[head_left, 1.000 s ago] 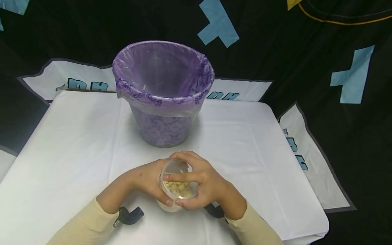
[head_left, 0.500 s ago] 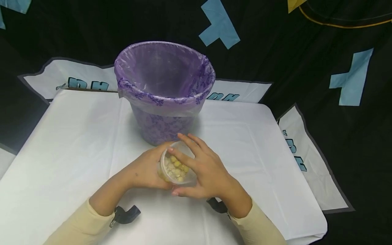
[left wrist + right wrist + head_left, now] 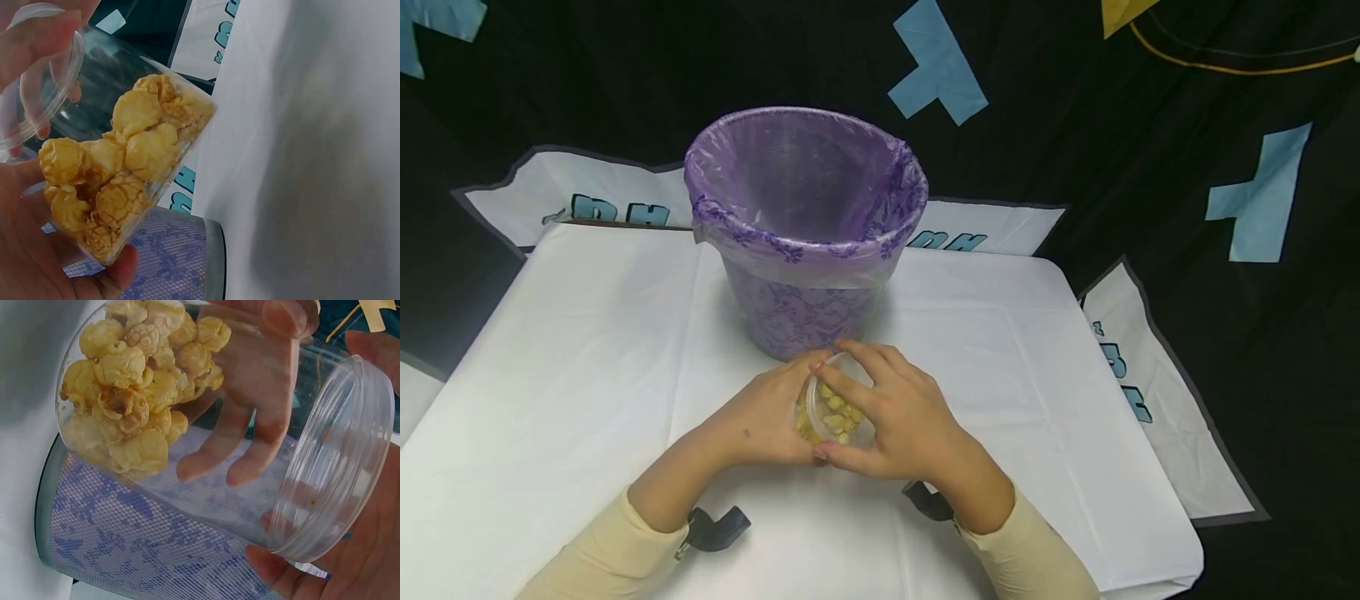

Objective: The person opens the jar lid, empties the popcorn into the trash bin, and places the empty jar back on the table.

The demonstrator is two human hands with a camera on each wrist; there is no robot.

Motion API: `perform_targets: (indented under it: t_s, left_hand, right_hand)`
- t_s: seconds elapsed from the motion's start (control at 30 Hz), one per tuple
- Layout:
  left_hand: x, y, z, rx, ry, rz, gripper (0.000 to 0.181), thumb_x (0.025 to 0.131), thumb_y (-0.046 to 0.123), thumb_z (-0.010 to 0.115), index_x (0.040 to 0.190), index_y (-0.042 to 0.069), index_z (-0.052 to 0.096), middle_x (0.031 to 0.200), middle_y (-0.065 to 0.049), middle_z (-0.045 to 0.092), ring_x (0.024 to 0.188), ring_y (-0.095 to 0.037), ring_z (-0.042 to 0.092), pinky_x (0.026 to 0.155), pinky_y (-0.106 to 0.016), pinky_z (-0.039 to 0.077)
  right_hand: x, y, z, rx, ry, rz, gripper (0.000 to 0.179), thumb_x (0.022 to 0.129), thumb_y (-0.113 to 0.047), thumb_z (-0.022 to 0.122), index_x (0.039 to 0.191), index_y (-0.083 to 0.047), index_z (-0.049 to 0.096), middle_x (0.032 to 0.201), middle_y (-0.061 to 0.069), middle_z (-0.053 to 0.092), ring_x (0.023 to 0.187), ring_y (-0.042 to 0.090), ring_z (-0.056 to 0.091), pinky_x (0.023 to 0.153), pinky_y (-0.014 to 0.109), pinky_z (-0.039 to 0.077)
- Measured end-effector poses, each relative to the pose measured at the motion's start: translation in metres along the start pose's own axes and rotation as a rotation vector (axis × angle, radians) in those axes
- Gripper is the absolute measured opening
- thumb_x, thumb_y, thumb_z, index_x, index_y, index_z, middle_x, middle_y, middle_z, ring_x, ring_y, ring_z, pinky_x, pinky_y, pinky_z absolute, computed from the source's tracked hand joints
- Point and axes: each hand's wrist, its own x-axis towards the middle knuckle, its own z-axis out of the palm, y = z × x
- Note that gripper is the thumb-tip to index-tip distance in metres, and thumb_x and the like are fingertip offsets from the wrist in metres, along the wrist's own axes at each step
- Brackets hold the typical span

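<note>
Between both hands is a clear plastic jar [image 3: 835, 421], tilted, with caramel popcorn [image 3: 122, 387] heaped toward its base. My left hand [image 3: 763, 425] grips the jar's body from the left, fingers and thumb round its wall. On the jar's mouth sits a clear ribbed screw lid [image 3: 337, 462]. The right hand [image 3: 910, 417] holds this lid by its rim, thumb on the near side and fingers on the far side. In the left wrist view the right fingers show through the clear plastic.
A purple flowered mesh bin [image 3: 801, 308] with a clear plastic liner [image 3: 805, 262] stands on the white-covered table [image 3: 1000, 400], just beyond the hands. Black cloth [image 3: 1075, 92] with blue tape hangs behind the table.
Both hands have moved the jar away from the body, toward the bin, and changed its tilt. The right fingers spread half a second ago and are now drawn in round the lid.
</note>
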Motion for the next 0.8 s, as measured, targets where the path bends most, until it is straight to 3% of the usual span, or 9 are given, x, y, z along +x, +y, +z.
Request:
perform_targets:
  t_s: [0.17, 0.37, 0.63, 0.8]
  left_hand:
    - [0.0002, 0.0006, -0.0004, -0.031, -0.015, 0.0, 0.11, 0.047, 0.065, 0.076, 0.139, 0.033, 0.024, 0.128, 0.013, 0.045, 0.108, -0.008, 0.049, 0.089, -0.035, 0.045]
    - [0.0011, -0.0006, -0.0011, -0.117, -0.053, -0.007, 0.109, 0.047, 0.063, 0.077, 0.138, 0.034, 0.024, 0.117, 0.014, 0.051, 0.097, -0.006, 0.053, 0.083, -0.032, 0.046]
    - [0.0007, -0.0049, -0.0007, -0.245, -0.152, 0.025, 0.11, 0.047, 0.059, 0.08, 0.137, 0.039, 0.02, 0.11, 0.016, 0.053, 0.093, -0.003, 0.055, 0.082, -0.027, 0.046]
    - [0.0019, -0.0062, -0.0017, -0.32, -0.247, 0.094, 0.104, 0.052, 0.052, 0.082, 0.136, 0.037, 0.022, 0.114, 0.013, 0.052, 0.098, -0.007, 0.055, 0.083, -0.028, 0.048]
  right_hand:
    - [-0.0001, 0.0007, -0.0012, 0.019, -0.006, -0.043, 0.074, 0.071, -0.066, 0.057, 0.133, -0.027, 0.046, 0.135, 0.01, 0.042, 0.109, 0.024, 0.048, 0.083, 0.037, 0.048]
    - [-0.0004, 0.0025, -0.0013, 0.071, -0.034, -0.108, 0.07, 0.077, -0.06, 0.057, 0.134, -0.022, 0.046, 0.138, 0.012, 0.038, 0.121, 0.026, 0.04, 0.103, 0.038, 0.032]
    - [-0.0018, 0.0066, 0.0011, 0.156, -0.022, -0.198, 0.067, 0.076, -0.056, 0.061, 0.132, -0.02, 0.048, 0.136, 0.013, 0.042, 0.119, 0.026, 0.041, 0.104, 0.035, 0.032]
    - [-0.0014, 0.0085, -0.0015, 0.272, -0.047, -0.249, 0.061, 0.075, -0.045, 0.064, 0.128, -0.016, 0.052, 0.135, 0.012, 0.041, 0.124, 0.024, 0.037, 0.105, 0.034, 0.029]
